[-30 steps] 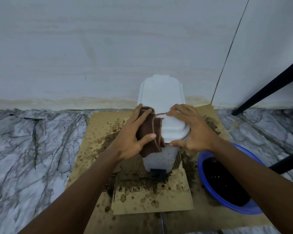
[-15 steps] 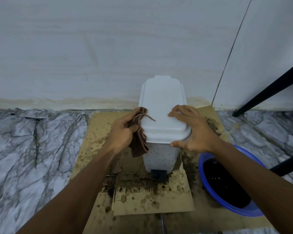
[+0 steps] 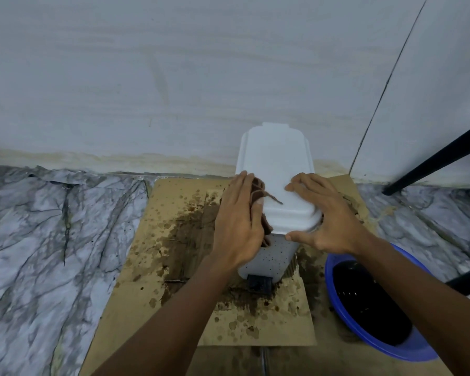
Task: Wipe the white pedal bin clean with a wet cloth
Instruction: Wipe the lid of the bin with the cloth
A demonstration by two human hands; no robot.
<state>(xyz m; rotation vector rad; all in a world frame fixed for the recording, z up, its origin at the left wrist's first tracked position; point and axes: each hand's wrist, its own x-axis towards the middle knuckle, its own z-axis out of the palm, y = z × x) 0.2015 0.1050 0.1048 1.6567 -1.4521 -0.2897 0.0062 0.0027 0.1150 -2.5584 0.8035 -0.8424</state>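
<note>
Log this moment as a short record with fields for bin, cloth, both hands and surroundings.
bin: white pedal bin upright on stained cardboard, lid shut, front speckled dark
cloth: brown cloth against the lid's left edge
left: left hand presses the cloth to the bin, fingers straight
right: right hand grips the lid's front right corner, thumb under the rim
beside: blue basin of dark liquid, right of the bin
</note>
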